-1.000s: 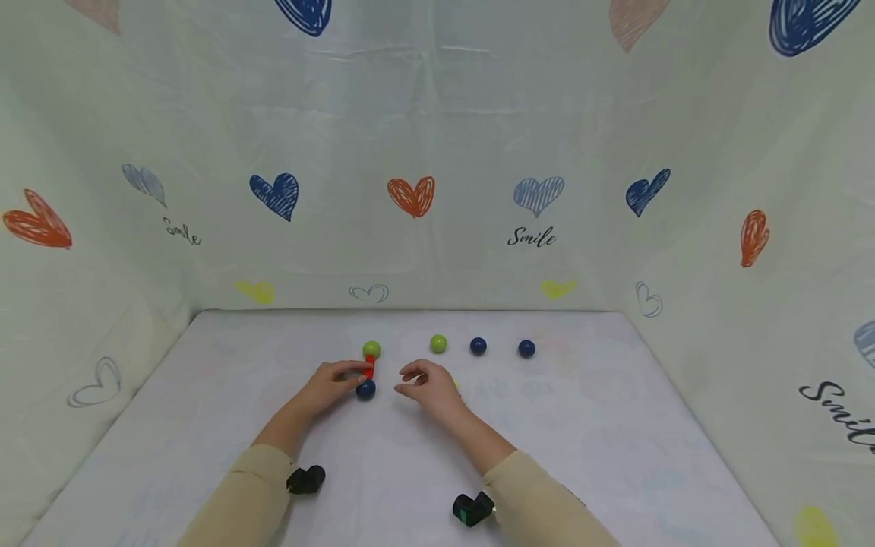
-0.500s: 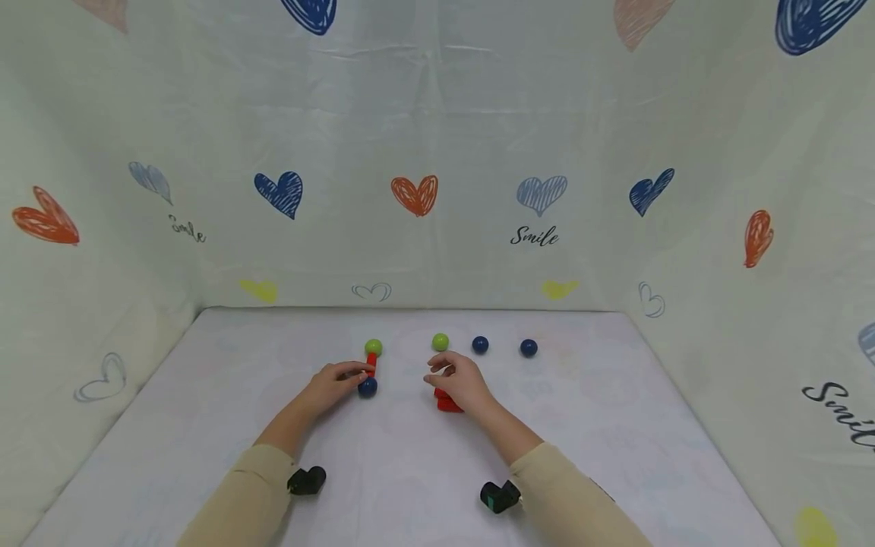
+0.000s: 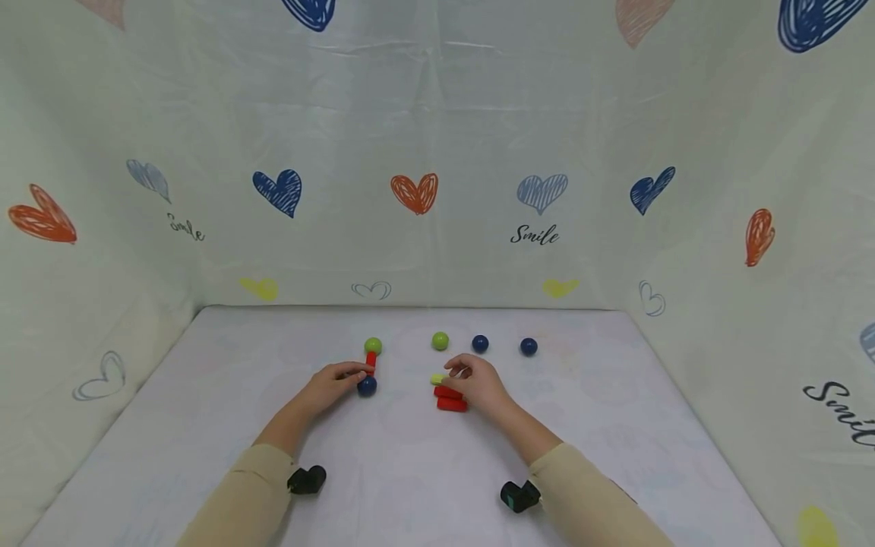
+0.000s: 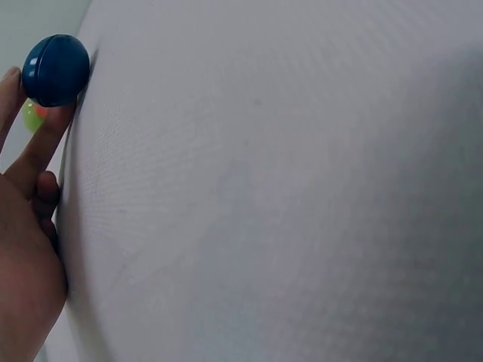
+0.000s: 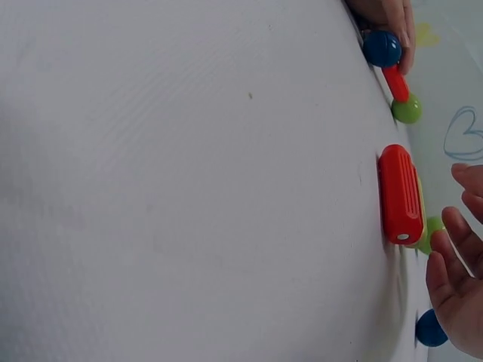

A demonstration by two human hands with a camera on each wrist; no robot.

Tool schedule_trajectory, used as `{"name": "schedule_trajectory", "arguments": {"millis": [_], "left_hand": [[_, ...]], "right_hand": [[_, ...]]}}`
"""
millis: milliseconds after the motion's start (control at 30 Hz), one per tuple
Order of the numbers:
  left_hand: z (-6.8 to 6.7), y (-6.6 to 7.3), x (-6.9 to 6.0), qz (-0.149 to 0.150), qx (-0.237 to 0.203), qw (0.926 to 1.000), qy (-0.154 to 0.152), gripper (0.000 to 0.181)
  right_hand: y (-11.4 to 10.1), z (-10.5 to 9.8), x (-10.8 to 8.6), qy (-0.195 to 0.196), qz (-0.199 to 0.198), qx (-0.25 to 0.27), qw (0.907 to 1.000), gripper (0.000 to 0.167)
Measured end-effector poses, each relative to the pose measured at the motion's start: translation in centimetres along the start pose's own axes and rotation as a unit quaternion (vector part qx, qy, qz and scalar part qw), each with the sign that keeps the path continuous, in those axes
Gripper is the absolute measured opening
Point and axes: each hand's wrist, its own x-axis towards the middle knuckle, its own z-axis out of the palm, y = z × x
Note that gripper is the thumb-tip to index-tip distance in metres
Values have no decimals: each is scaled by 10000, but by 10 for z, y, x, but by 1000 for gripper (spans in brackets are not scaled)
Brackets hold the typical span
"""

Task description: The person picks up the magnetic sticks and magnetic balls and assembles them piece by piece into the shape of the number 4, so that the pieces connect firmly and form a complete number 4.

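Note:
My left hand [image 3: 333, 387] pinches a red rod [image 3: 371, 360] lying between a green ball [image 3: 372, 346] and a dark blue ball [image 3: 367, 387]. In the left wrist view, the blue ball [image 4: 56, 70] partly hides the fingertips. To the right, my right hand [image 3: 484, 389] hovers with relaxed, parted fingers beside a yellow-green piece [image 3: 437, 379] and two red rods [image 3: 452, 405]. One red rod [image 5: 401, 194] shows large in the right wrist view, near the open right hand [image 5: 462, 279], which holds nothing visible.
Behind the right hand, a second green ball [image 3: 440, 341] and two dark blue balls [image 3: 480, 344] [image 3: 529, 347] stand in a row on the white table [image 3: 410, 479]. A patterned cloth wall [image 3: 465, 258] closes off the table's back edge.
My right hand has moved right, away from the left hand, and now hangs by the loose rods, uncovering the red rods and the yellow-green piece. The left hand keeps its place on the red rod.

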Motion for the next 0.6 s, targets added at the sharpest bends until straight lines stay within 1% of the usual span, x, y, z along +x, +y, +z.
{"name": "schedule_trajectory", "arguments": {"millis": [133,267,367,467,600], "left_hand": [[1,-2,0,-30,-61,9999,-79,34],[1,-2,-2,-144,-152,9997,-102,39],[0,0,-2,-146,-194,9996,-114,42],[-1,1,-3,-64,-161,9997,-154,44],[0,3,-5,-62,-89,9998,-156,44]], "right_hand": [[4,-3,-3,-36,-42,-15,10000,18],[6,-6,-6,-85,1,-76,9999,14],[8,-8,-7,-133,46,-117,9998,14],[10,-10,-8,-173,89,-142,9997,14],[12,-10,-10,-229,131,-168,9995,13]]}}
